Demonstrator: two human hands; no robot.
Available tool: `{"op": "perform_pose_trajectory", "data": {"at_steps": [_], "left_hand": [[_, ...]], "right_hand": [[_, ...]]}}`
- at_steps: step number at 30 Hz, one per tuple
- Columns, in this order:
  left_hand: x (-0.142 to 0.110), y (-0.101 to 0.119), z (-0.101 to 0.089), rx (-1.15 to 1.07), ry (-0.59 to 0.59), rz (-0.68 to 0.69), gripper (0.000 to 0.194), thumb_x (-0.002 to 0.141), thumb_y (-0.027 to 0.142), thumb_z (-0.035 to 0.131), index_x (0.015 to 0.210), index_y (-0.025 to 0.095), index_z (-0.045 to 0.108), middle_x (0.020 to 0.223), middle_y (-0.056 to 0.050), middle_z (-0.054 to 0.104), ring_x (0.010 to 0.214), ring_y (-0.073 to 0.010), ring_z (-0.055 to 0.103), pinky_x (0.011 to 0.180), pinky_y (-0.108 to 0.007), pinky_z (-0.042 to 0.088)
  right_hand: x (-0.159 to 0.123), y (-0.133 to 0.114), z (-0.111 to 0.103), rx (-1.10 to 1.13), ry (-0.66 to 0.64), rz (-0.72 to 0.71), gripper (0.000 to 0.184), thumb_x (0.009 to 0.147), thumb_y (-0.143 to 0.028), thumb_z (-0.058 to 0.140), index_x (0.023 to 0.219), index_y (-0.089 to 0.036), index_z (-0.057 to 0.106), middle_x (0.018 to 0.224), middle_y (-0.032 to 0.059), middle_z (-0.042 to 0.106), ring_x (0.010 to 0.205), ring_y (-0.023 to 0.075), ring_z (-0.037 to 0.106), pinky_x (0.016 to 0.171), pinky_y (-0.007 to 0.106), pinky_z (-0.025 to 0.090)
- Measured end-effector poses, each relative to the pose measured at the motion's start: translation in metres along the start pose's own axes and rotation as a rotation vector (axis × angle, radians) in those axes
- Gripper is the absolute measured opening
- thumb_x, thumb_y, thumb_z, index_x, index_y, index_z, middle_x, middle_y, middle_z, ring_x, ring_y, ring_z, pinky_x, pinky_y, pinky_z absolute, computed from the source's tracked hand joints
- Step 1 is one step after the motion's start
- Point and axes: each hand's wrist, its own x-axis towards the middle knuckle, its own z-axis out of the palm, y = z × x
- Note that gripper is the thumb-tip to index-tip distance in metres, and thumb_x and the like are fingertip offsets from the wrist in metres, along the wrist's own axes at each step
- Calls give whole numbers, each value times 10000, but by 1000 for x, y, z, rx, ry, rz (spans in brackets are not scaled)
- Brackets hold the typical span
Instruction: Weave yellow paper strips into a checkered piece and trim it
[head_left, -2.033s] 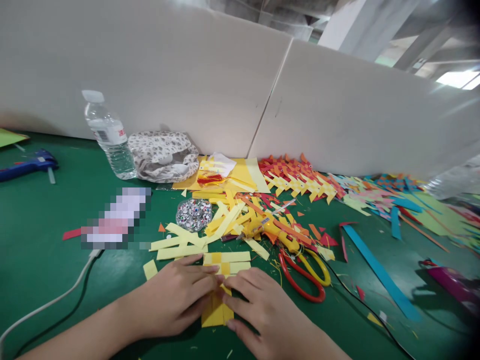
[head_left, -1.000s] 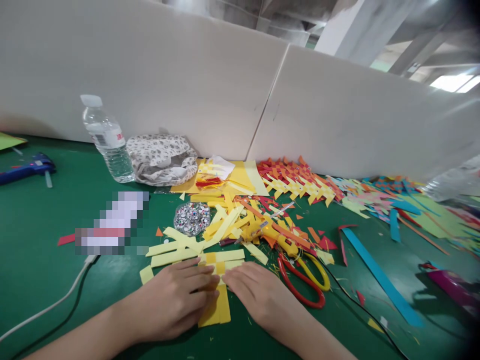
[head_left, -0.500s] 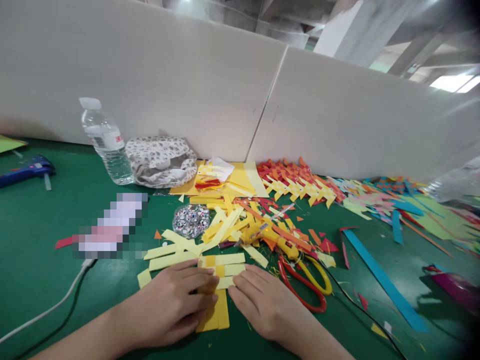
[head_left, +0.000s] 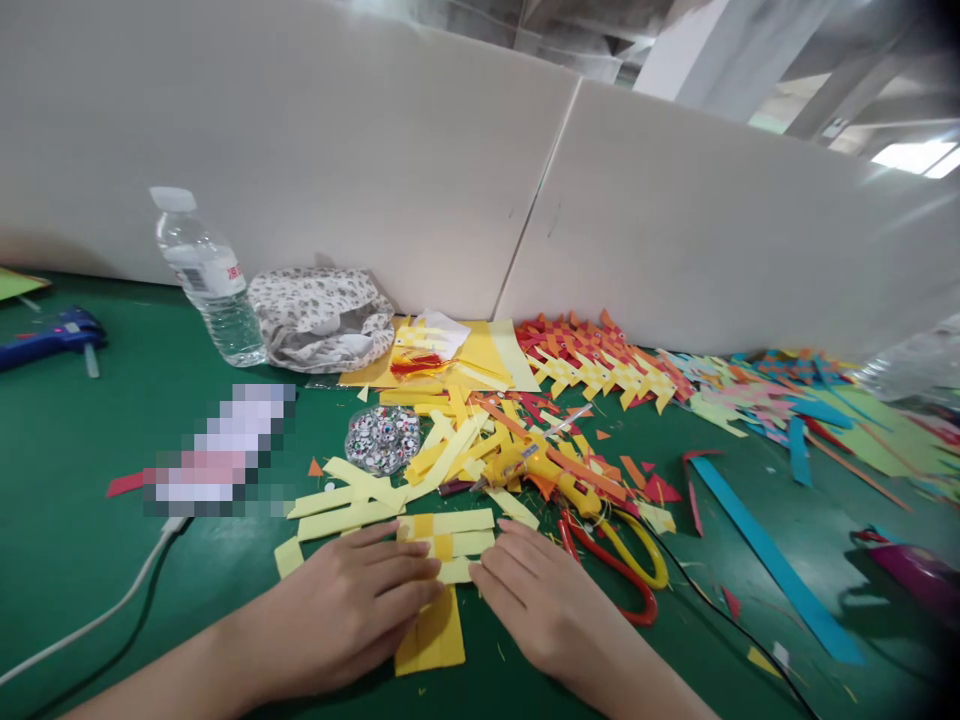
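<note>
Head view: woven yellow paper [head_left: 444,547] is covered on its left by the left hand [head_left: 364,600], fingers slightly spread; its pale strip ends [head_left: 476,543] are met by the right hand [head_left: 529,600], fingers together! Whether anything's pinched can't be told; thumbs are hidden. All is borne by the green table [head_left: 75,450].

The left hand [head_left: 367,595] and right hand [head_left: 529,595] angle inward, palms down.

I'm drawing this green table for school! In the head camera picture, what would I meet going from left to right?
Blue glue gun → water bottle → left hand → woven yellow paper → right hand → long blue paper strip → purple object at the right edge.
</note>
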Motion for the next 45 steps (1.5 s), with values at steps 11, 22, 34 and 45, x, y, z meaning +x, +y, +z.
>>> {"op": "perform_pose_trajectory", "data": {"at_steps": [11, 22, 34, 45], "left_hand": [[0, 0, 5, 5, 121, 19, 188, 885, 161, 431, 996, 181, 582, 959, -73, 668, 921, -169, 611, 881, -318, 472], [2, 0, 15, 45, 207, -95, 200, 912, 210, 387, 825, 177, 563, 700, -29, 613, 700, -143, 597, 657, -237, 489], [0, 8, 7, 324, -5, 66, 210, 892, 167, 439, 1078, 213, 522, 881, -41, 635, 769, -182, 592, 628, -275, 507], [-6, 3, 18, 286, 157, 55, 170, 905, 145, 410, 975, 152, 565, 785, -54, 653, 727, -154, 602, 644, -255, 512]], "right_hand": [[4, 4, -20, 156, -67, 163, 217, 787, -98, 455, 928, -171, 603, 891, 72, 612, 879, 200, 515, 876, 399, 377], [16, -5, -8, -20, 95, 232, 145, 828, -100, 459, 856, -156, 590, 819, 71, 607, 789, 201, 540, 734, 341, 388], [23, -17, 3, 474, 42, 550, 255, 905, -282, 405, 727, -182, 559, 635, 8, 576, 618, 122, 527, 568, 221, 363], [7, -15, -5, 560, -88, 288, 315, 833, -125, 391, 1129, -174, 489, 986, 77, 628, 905, 186, 557, 857, 342, 423]]}}
